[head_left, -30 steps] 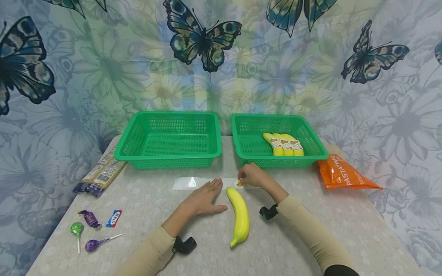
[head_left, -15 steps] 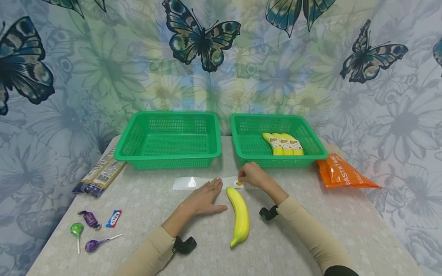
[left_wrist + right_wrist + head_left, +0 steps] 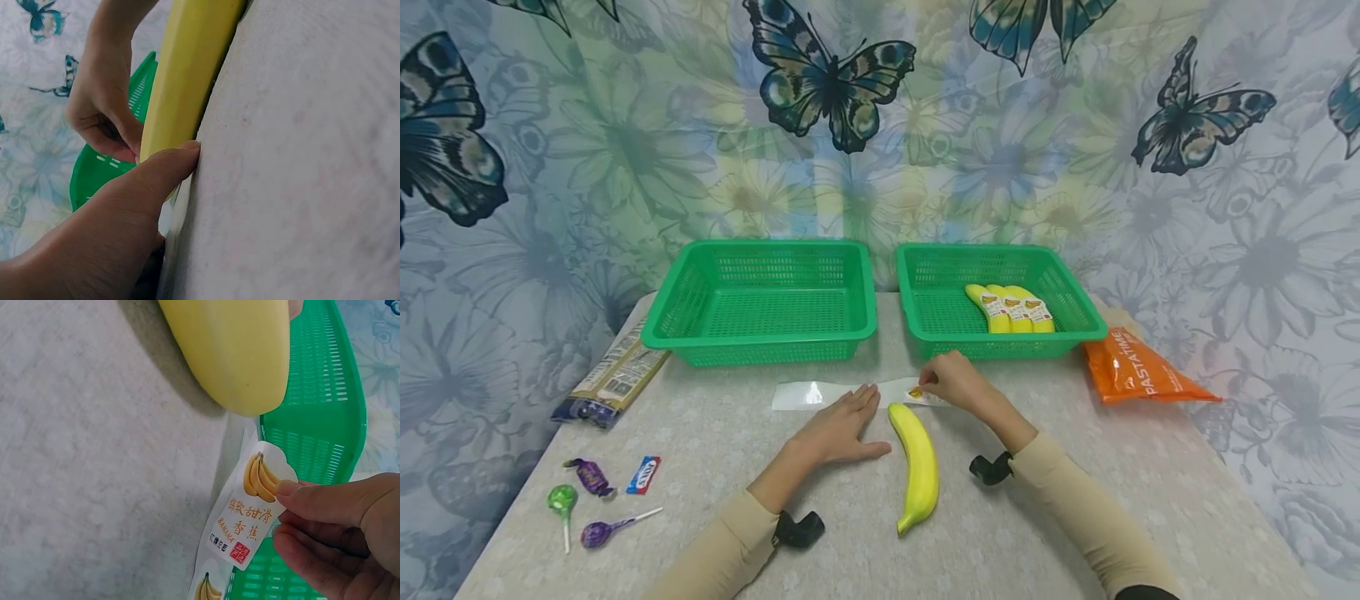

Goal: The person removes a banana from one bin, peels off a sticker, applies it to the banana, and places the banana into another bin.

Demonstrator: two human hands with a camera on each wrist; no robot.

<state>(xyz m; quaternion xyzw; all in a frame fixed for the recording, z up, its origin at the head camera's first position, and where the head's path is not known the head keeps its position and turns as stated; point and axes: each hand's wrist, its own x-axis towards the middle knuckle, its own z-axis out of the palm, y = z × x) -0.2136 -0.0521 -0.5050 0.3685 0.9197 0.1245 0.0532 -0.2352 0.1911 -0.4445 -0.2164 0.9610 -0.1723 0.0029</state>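
Note:
With its fingers straight, my left hand (image 3: 838,429) presses on a white backing strip (image 3: 801,396) on the table. My right hand (image 3: 962,385) pinches the edge of a banana sticker (image 3: 247,509) between thumb and finger. In the right wrist view the sticker is partly lifted off the strip; it bears printed bananas and lettering. Below it another printed sticker (image 3: 207,589) shows on the strip. A single yellow banana (image 3: 917,471) lies between the two arms, its upper end near the strip and close to my left thumb.
Several labelled bananas (image 3: 1009,310) lie in the right green basket (image 3: 1000,346). A larger green basket (image 3: 760,343) stands to its left. An orange packet (image 3: 1142,371) is at right, a gold packet (image 3: 617,375) at left. Nearby lie wrapped sweets (image 3: 591,478) and lollipops (image 3: 561,502).
My right hand has shifted slightly right, and less of the sticker shows beside its fingers in the head view. The left hand keeps its place on the strip. The head view has shifted a little.

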